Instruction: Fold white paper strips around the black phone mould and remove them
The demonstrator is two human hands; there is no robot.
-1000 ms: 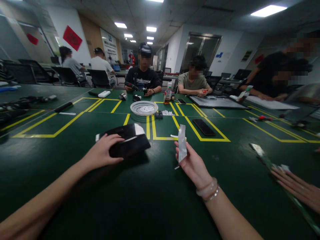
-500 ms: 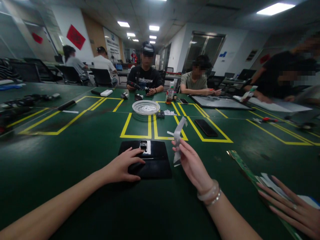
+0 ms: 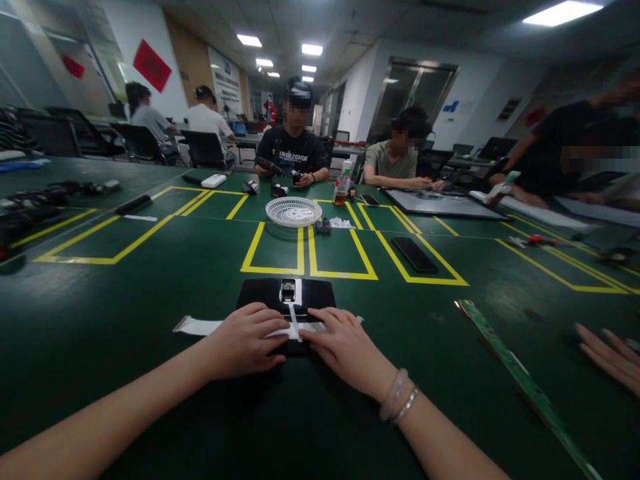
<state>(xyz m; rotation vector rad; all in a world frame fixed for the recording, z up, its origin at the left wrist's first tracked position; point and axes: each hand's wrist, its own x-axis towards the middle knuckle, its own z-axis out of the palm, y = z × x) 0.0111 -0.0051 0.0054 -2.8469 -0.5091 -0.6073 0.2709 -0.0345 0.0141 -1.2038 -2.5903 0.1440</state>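
A black glossy panel (image 3: 260, 292) lies on the green table in front of me, with a small square socket (image 3: 289, 289) near its far edge. Across it runs a white flat ribbon cable (image 3: 203, 327), its left end sticking out past the panel. A narrow pale strip (image 3: 293, 313) crosses the cable toward the socket. My left hand (image 3: 253, 339) lies flat over the cable's left part, fingers stretched. With thumb and forefinger on either side of the cable, my right hand (image 3: 345, 343) holds it against the panel; its other fingers are partly hidden.
A long green circuit board (image 3: 520, 380) lies to my right, near another person's hand (image 3: 610, 353). Farther off are a black phone (image 3: 414, 255), a white basket (image 3: 293, 202), a bottle (image 3: 342, 185) and yellow tape outlines (image 3: 273, 271). Several people sit or stand around the table.
My right hand has brought the raised ribbon cable down and left onto the panel. Both hands now meet over it. The other person's hand has withdrawn from the circuit board toward the right.
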